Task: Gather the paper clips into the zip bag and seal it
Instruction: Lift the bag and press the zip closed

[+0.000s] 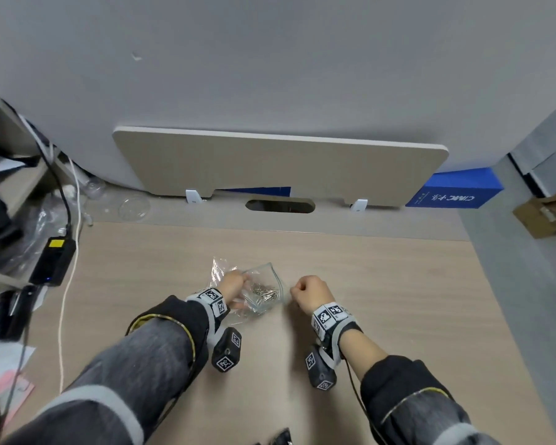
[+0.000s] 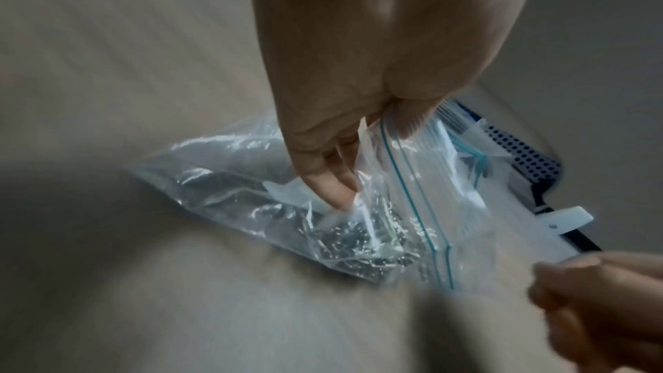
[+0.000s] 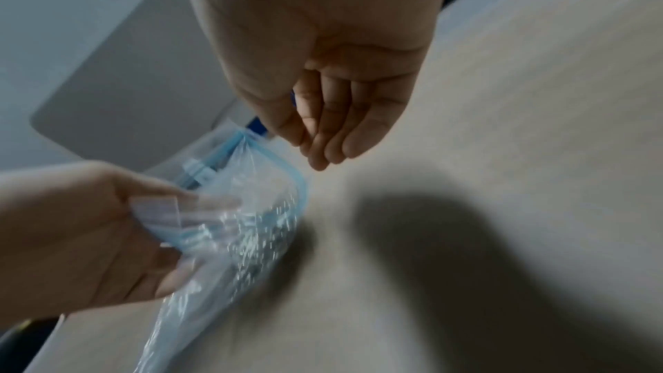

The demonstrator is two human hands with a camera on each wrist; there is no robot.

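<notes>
A clear zip bag (image 1: 262, 298) with a blue zip line lies on the wooden desk (image 1: 382, 284), its mouth open toward the right. Several silver paper clips (image 1: 265, 291) are heaped inside it. My left hand (image 1: 238, 281) pinches the bag's upper rim; in the left wrist view its fingers (image 2: 337, 183) press into the plastic of the bag (image 2: 233, 177) above the clips (image 2: 362, 246). My right hand (image 1: 302, 292) hovers just right of the mouth, apart from the bag. Its fingertips (image 3: 323, 152) are bunched against the thumb beside the bag (image 3: 258, 209), and no clip shows between them.
A black power adapter (image 1: 53, 261) and a white cable (image 1: 65, 316) lie at the desk's left edge beside clutter. A beige divider panel (image 1: 280, 165) stands at the back with a cable slot (image 1: 280, 206). A blue box (image 1: 456, 191) sits back right.
</notes>
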